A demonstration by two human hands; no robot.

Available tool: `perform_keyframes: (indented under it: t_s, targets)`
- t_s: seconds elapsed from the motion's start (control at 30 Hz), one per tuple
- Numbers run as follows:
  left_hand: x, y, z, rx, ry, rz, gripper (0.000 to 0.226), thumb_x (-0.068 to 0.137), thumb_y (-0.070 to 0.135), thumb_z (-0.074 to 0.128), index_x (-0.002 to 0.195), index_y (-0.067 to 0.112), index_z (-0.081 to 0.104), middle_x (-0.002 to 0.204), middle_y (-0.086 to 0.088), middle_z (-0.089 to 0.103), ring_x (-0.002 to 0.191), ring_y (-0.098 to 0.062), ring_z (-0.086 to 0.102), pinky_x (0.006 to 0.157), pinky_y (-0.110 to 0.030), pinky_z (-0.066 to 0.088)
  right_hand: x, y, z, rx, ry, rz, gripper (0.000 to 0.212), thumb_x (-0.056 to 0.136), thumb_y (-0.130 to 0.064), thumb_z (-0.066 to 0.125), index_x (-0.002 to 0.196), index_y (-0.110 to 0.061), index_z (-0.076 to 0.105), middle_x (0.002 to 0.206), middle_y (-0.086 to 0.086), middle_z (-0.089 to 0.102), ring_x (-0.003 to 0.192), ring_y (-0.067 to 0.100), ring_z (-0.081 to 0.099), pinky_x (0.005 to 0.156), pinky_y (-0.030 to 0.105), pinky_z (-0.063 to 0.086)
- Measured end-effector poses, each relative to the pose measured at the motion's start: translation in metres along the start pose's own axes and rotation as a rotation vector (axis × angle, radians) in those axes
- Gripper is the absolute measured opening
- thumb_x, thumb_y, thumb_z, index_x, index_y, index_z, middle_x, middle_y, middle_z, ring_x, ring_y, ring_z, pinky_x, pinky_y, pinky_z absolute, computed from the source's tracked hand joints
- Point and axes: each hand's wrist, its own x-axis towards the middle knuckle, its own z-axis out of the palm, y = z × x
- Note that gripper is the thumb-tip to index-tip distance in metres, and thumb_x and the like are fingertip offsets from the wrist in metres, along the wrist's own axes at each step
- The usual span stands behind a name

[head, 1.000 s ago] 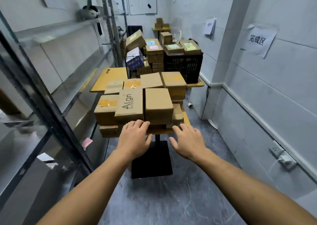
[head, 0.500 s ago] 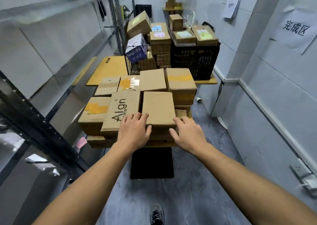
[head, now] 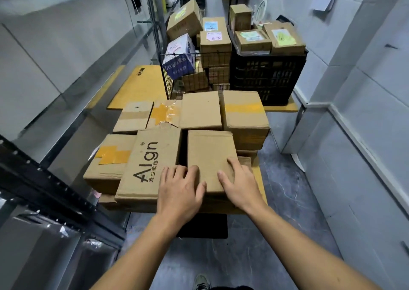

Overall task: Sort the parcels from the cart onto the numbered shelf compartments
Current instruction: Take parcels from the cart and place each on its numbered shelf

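Both of your hands were down on the plain cardboard parcel (head: 209, 154), the one at the near edge of the pile on the yellow-topped table (head: 261, 179). Your left hand (head: 180, 193) lay across its near left corner, fingers (head: 177, 171) straight and close together, bridging the gap to the "Algn" parcel (head: 150, 157) just beside it, thumb along the near edge. Your right hand (head: 242, 184) covered the near right corner, fingers spread apart and fairly flat, thumb resting on the top face. Neither hand was curled round the parcel; they pressed on it from above.

Left of the "Algn" parcel sat a parcel with yellow tape (head: 110, 159), touching it. Behind them stood a further row of parcels, the rightmost a tall parcel with a yellow band (head: 243, 112). Further back were a wire basket (head: 174, 75) and a black plastic crate (head: 267, 77), both loaded with labelled parcels. The metal shelf (head: 73, 52) ran along your left side.
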Motion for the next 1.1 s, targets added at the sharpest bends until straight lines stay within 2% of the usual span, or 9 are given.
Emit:
perform_keyframes:
  t_s: [0.1, 0.17, 0.3, 0.47, 0.63, 0.73, 0.83, 0.93, 1.1]
  targets:
    - [-0.003, 0.011, 0.000, -0.224, 0.067, -0.052, 0.051, 0.085, 0.052, 0.043, 0.120, 0.020, 0.062, 0.111, -0.008, 0.059, 0.105, -0.030, 0.052, 0.096, -0.044, 0.044, 0.001, 0.005, -0.007, 0.129, 0.029, 0.003, 0.056, 0.098, -0.045, 0.055, 0.149, -0.026, 0.040, 0.139, 0.008, 0.050, 0.130, 0.024, 0.047, 0.108, 0.034, 0.038]
    - [-0.006, 0.017, -0.002, -0.414, 0.106, -0.095, 0.052, 0.084, 0.049, 0.047, 0.122, 0.017, 0.062, 0.116, -0.007, 0.055, 0.110, -0.025, 0.050, 0.098, -0.033, 0.041, 0.000, 0.011, -0.011, 0.184, 0.011, -0.024, 0.054, 0.098, -0.043, 0.056, 0.148, -0.026, 0.042, 0.139, 0.005, 0.049, 0.129, 0.020, 0.047, 0.105, 0.030, 0.037]
    - [-0.017, 0.037, -0.018, -0.676, 0.197, -0.151, 0.051, 0.082, 0.047, 0.053, 0.125, 0.019, 0.062, 0.120, 0.006, 0.047, 0.113, 0.001, 0.047, 0.098, -0.006, 0.031, -0.014, 0.023, -0.023, 0.297, -0.010, -0.086, 0.053, 0.097, -0.041, 0.059, 0.146, -0.026, 0.043, 0.137, -0.001, 0.048, 0.123, 0.008, 0.046, 0.103, 0.023, 0.036]
    - [-0.021, 0.053, -0.029, -0.826, 0.301, -0.186, 0.035, 0.093, 0.039, 0.051, 0.126, 0.028, 0.059, 0.119, 0.009, 0.060, 0.114, 0.000, 0.054, 0.094, -0.015, 0.043, -0.020, 0.041, -0.048, 0.412, 0.057, -0.132, 0.050, 0.097, -0.040, 0.060, 0.144, -0.034, 0.044, 0.131, -0.012, 0.045, 0.122, 0.004, 0.046, 0.104, 0.023, 0.036]
    - [-0.020, 0.071, -0.031, -0.760, 0.372, -0.235, 0.032, 0.091, 0.028, 0.056, 0.123, 0.028, 0.058, 0.123, -0.004, 0.058, 0.114, 0.012, 0.047, 0.093, -0.002, 0.034, -0.022, 0.053, -0.071, 0.494, 0.035, -0.212, 0.046, 0.095, -0.048, 0.059, 0.138, -0.046, 0.041, 0.136, -0.016, 0.044, 0.123, -0.006, 0.044, 0.106, 0.027, 0.038]
    - [-0.022, 0.081, -0.027, -0.829, 0.333, -0.280, 0.043, 0.089, 0.053, 0.054, 0.128, 0.036, 0.053, 0.130, 0.005, 0.052, 0.121, 0.007, 0.046, 0.098, -0.007, 0.036, -0.023, 0.064, -0.075, 0.541, 0.049, -0.242, 0.048, 0.090, -0.059, 0.052, 0.136, -0.052, 0.041, 0.142, -0.015, 0.046, 0.131, -0.004, 0.044, 0.113, 0.037, 0.039]
    - [-0.025, 0.089, -0.018, -0.970, 0.278, -0.313, 0.061, 0.079, 0.076, 0.051, 0.133, 0.048, 0.045, 0.138, 0.011, 0.048, 0.130, 0.000, 0.044, 0.110, -0.028, 0.036, -0.025, 0.072, -0.078, 0.595, 0.036, -0.286, 0.045, 0.090, -0.055, 0.051, 0.134, -0.056, 0.043, 0.144, -0.012, 0.048, 0.134, 0.005, 0.046, 0.114, 0.043, 0.039]
    - [-0.026, 0.103, -0.019, -1.158, 0.255, -0.310, 0.064, 0.077, 0.070, 0.060, 0.135, 0.049, 0.042, 0.143, 0.016, 0.045, 0.133, -0.002, 0.043, 0.112, -0.040, 0.037, -0.023, 0.076, -0.087, 0.601, 0.025, -0.330, 0.044, 0.091, -0.051, 0.050, 0.135, -0.053, 0.047, 0.142, -0.011, 0.050, 0.132, 0.009, 0.048, 0.112, 0.047, 0.040]
    - [-0.021, 0.112, -0.029, -1.188, 0.333, -0.312, 0.064, 0.077, 0.050, 0.065, 0.136, 0.040, 0.044, 0.138, 0.016, 0.051, 0.128, -0.007, 0.050, 0.108, -0.040, 0.043, -0.015, 0.062, -0.105, 0.493, 0.028, -0.368, 0.041, 0.087, -0.058, 0.047, 0.128, -0.061, 0.045, 0.149, -0.005, 0.044, 0.137, 0.002, 0.040, 0.117, 0.038, 0.035]
